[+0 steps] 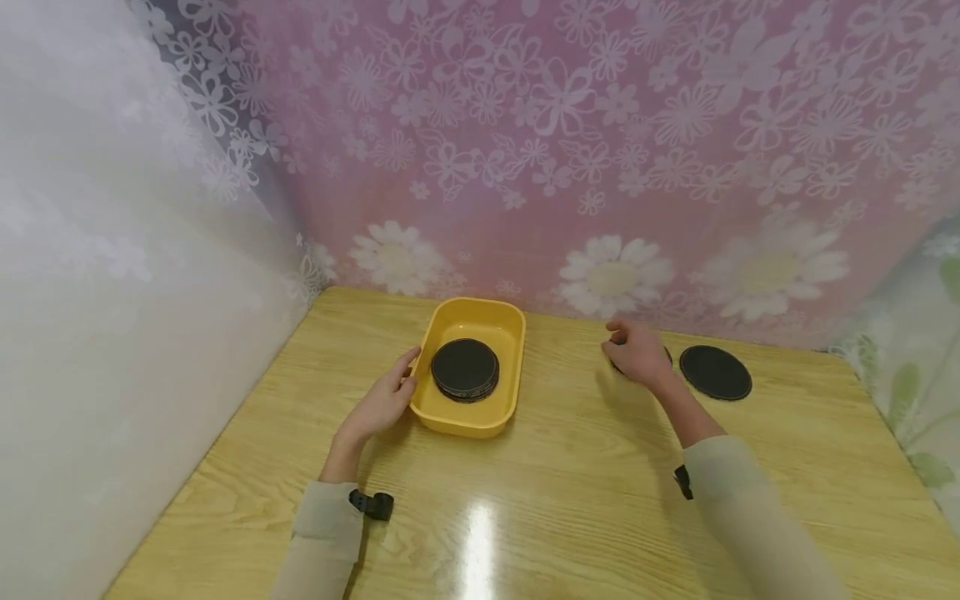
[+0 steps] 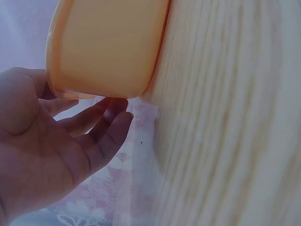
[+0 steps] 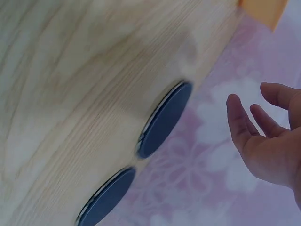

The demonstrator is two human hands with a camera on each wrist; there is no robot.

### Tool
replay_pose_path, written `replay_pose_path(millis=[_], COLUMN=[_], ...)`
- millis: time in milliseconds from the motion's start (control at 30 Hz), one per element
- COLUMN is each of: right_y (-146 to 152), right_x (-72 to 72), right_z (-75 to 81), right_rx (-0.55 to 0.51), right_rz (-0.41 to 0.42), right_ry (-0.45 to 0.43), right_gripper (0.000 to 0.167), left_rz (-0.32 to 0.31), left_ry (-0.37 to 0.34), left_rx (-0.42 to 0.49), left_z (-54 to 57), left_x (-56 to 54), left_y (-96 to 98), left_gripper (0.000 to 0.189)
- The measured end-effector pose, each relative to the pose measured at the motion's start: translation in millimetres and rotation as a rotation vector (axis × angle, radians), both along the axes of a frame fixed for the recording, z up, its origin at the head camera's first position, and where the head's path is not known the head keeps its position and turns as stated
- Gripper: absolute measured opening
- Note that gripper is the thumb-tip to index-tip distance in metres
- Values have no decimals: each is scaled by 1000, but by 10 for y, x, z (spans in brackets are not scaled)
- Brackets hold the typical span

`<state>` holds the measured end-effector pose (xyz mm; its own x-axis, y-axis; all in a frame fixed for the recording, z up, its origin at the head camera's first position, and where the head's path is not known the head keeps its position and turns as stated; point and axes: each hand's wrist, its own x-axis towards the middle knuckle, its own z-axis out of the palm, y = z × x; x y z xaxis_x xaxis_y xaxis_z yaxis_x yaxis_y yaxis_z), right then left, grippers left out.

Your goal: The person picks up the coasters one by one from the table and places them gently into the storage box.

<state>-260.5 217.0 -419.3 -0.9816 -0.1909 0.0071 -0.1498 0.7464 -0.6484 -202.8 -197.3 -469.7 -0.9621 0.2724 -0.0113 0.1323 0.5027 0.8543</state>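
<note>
While the left hand [image 1: 382, 404] rested at the left side of a yellow tray [image 1: 461, 428], its fingers were loosely bent and slightly spread, touching the outer wall, with the thumb up by the rim. Inside the tray, on its floor, sat a stack of round black discs [image 1: 465, 368], their edges not quite aligned.

Well to the right, the right hand [image 1: 637, 352] hung above the nearer to the tray of two more discs, the partly covered disc [image 3: 165, 120]. Its fingers were apart and gently curved, with nothing in their hold; the right wrist view showed a gap between them and the disc. Just right of that one, the outer disc [image 1: 716, 372] lay flat in full view.

Tray and loose discs stood toward the far edge of a wood-grained table [image 1: 570, 500], before a pink flowered backdrop [image 1: 487, 125]. Both forearms wore pale sleeves [image 1: 750, 508], and a small black device [image 1: 372, 505] sat at the left wrist.
</note>
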Motion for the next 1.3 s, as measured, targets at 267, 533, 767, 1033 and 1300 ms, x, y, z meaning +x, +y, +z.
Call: replay_pose_path(millis=[267,533,767,1033,1300], right_y=[430,521,524,532,584], right_x=[-202,-262,-280,-279,-274], right_z=[-183,-419,-433,-396,-444], right_rx=[96,167,283,324,261], right_rz=[-70,-75,-86,-120,-199], right_ry=[-23,-59,-149,-231,-206], right_gripper=[57,65,72,78,83], left_rz=[-9,-15,-14,-27,-16], left_ry=[3,8,9,6,6], left_rx=[14,18,24,59,35], left_z=[15,-25,-52,-49,-59], left_x=[-75,-4,-12,2,-2], left_y=[-25,-54,-32,-45,-47], left_gripper=[55,55,55,56,55])
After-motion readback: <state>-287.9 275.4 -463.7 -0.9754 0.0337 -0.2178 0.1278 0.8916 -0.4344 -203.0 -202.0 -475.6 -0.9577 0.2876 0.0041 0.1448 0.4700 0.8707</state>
